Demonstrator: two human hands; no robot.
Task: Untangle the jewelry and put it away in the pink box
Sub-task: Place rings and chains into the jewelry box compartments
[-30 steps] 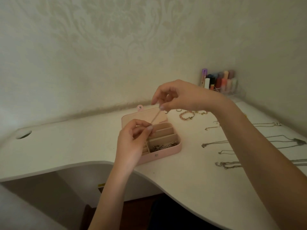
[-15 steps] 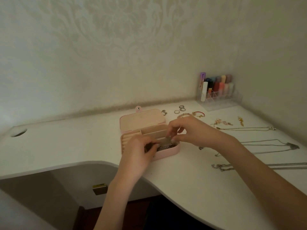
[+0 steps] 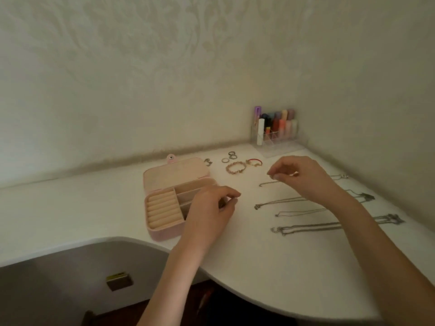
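The pink box (image 3: 164, 208) sits open on the white worktop (image 3: 270, 274), close to its curved front edge, with the lid (image 3: 175, 176) folded back toward the wall. Inside, cream ring rolls (image 3: 162, 209) fill the left part, and divided compartments (image 3: 190, 192) lie to their right. The left hand (image 3: 209, 211) hovers over the right end of the box, hiding the nearest compartments; its fingers are curled with thumb and fingertips drawn together, but whether they pinch anything is too small to tell. The right hand (image 3: 303, 176) is raised above the worktop further right, toward the back corner, its thumb and forefinger pinched on the end of a thin chain (image 3: 267, 184) that trails down to the surface. Near the right edge, several other necklaces are laid out in rows, apart from one another: a silver one (image 3: 277, 203), a fine pale one (image 3: 299, 212), and a heavier doubled chain (image 3: 306, 228) nearest the front. Behind the box, toward the back edge, lie a beaded bracelet (image 3: 235, 168), a red cord bracelet (image 3: 254, 161), a few rings (image 3: 230, 157), and a small metal piece (image 3: 207, 162). In the back right corner stands a clear organizer (image 3: 277, 137) holding coloured tubes.
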